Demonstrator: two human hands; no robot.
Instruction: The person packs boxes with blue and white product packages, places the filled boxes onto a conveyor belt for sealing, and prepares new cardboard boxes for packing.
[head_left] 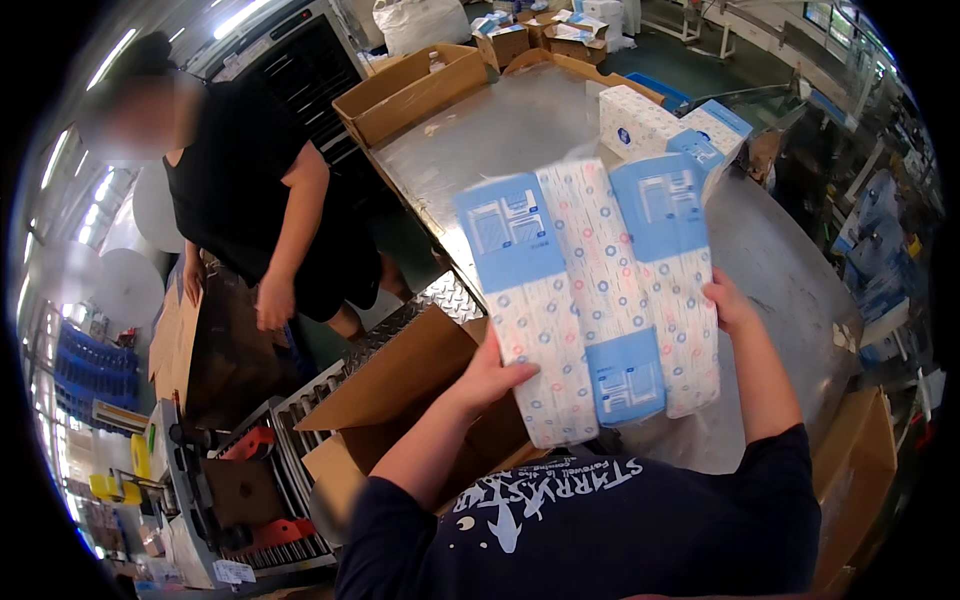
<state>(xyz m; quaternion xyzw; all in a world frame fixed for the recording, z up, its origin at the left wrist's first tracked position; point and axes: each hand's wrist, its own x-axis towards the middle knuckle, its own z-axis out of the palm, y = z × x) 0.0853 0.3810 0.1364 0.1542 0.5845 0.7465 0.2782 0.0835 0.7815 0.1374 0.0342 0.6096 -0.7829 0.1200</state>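
My left hand [487, 378] grips the lower left side of a row of three long plastic-wrapped packs, its thumb on the front. My right hand [730, 302] presses the row's right side. The left pack [540, 345], middle pack [603, 265] and right pack [682, 325] are white with small coloured rings and light blue end panels. The middle one's blue panel is at the bottom, the others' at the top. All are held tilted above the metal table [790, 270]. An open cardboard box [385, 385] stands below, beside my left forearm.
More patterned packs [640, 122] lie at the table's far right. An open carton [410, 95] lines its far left edge. A roller conveyor [300, 470] runs at left, where a person in black [250, 190] has a hand at another box [178, 335]. A carton [860, 480] stands at lower right.
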